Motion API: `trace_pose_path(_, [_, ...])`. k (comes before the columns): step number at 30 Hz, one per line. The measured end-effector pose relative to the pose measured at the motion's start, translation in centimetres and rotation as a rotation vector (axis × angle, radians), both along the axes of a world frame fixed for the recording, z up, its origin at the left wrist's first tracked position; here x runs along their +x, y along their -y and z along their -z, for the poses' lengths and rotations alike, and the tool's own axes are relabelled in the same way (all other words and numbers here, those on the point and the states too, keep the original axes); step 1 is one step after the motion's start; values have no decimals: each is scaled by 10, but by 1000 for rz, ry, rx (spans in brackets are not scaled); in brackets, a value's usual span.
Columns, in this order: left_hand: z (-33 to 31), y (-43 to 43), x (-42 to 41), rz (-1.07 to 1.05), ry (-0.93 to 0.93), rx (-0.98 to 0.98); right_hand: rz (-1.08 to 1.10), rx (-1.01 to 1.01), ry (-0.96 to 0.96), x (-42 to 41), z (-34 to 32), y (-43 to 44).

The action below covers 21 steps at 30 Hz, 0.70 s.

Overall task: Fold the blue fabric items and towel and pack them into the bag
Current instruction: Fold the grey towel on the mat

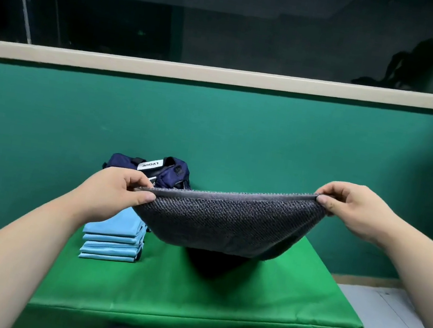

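Observation:
A grey textured towel (226, 221) hangs doubled over above the green table, sagging in the middle. My left hand (118, 191) pinches its left corners and my right hand (349, 209) pinches its right corners, both at the same height. A stack of several folded light blue fabric items (112, 241) lies on the table's left side, partly hidden by my left forearm. Behind the stack, a dark navy bag (163, 171) with a white label sits at the table's far edge against the wall.
The green padded table (189, 300) fills the middle, with its front edge near my knees. A teal wall and a window stand behind it. Pale floor (397, 317) lies to the right of the table.

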<state>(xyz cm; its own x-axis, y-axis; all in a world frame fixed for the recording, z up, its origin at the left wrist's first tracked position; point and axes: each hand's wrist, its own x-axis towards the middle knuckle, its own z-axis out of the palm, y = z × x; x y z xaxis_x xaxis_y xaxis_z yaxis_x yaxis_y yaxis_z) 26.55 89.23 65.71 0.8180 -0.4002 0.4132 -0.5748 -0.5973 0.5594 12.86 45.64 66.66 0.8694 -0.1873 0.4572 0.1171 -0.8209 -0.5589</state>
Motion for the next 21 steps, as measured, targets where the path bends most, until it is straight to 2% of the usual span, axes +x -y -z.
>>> trace_pose_path(6, [41,22,23,-116,-12,89,126,-32,-81,30,47,6])
trace_pose_path(12, [99,50,70,-180,-104,52,202,7,-105,89,104,13])
trace_pose_path(17, [140,78,120,-233,-151,-89,243,67,-93,150,136,17])
trace_pose_path(21, [161,108,162,-275,-115,-213,274,89,-67,209,153,18])
